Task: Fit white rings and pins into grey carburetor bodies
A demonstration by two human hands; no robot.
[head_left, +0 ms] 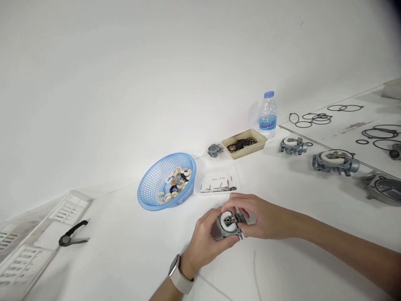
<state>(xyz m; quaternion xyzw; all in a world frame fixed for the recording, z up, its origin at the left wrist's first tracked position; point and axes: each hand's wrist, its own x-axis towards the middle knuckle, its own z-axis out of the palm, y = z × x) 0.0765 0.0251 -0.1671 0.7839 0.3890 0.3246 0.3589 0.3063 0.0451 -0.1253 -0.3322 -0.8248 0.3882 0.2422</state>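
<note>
A grey metal carburetor [228, 233] with a white ring-shaped float [224, 218] on its upper face lies between my two hands near the front middle. My left hand [207, 238] is closed around its left and lower edge, a watch on the wrist. From the right, my right hand [258, 215] has thumb and fingers bent over the carburetor's right side, touching it. Whether a small part sits between those fingertips cannot be made out. Just beyond the hands is a white tray [205, 169] with several thin pins and small metal bits.
A blue basket [147, 184] holds white, yellow and black floats. Behind stand a yellowish tray [250, 149] of black rings, a water bottle [267, 115] and a small carburetor [214, 150]. More carburetors [335, 161] and gaskets [313, 117] lie right. A black-handled tool [72, 234] lies left.
</note>
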